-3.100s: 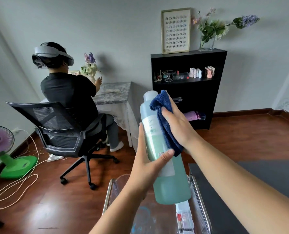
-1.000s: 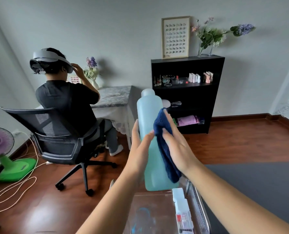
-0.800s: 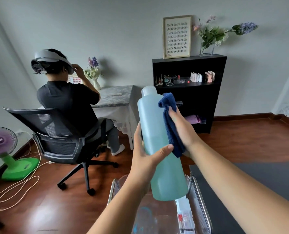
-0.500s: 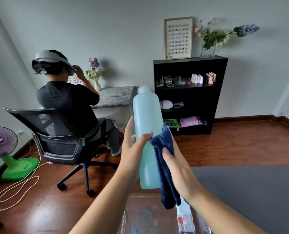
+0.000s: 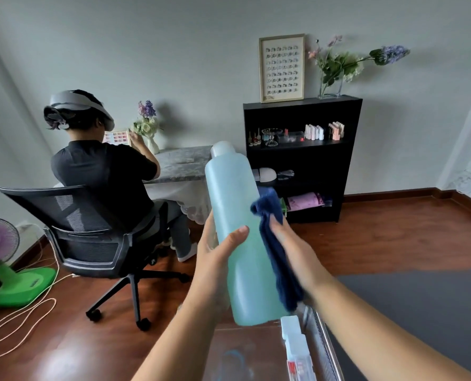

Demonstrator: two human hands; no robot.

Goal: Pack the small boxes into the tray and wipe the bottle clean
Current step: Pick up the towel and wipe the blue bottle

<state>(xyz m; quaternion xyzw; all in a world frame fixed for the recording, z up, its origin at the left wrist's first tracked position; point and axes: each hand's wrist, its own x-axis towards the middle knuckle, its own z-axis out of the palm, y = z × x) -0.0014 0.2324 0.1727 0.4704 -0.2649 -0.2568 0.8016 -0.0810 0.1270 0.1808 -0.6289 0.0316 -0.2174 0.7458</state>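
Observation:
A tall pale blue-green bottle (image 5: 237, 215) with a white cap stands tilted in the air before me. My left hand (image 5: 215, 254) grips its left side, thumb across the front. My right hand (image 5: 297, 248) presses a dark blue cloth (image 5: 275, 243) against the bottle's right side. Below, a clear tray (image 5: 256, 353) with a metal rim holds small white boxes (image 5: 297, 350) along its right edge.
A dark grey mat (image 5: 421, 312) lies to the right of the tray. A person sits in a black office chair (image 5: 91, 235) at a table on the left. A black shelf (image 5: 303, 160) stands by the far wall, a green fan (image 5: 6, 265) at the far left.
The cloth under my right hand slid up and down the bottle's right side. My left hand turned and tilted the bottle, which now leans left. The seated person lowered a hand.

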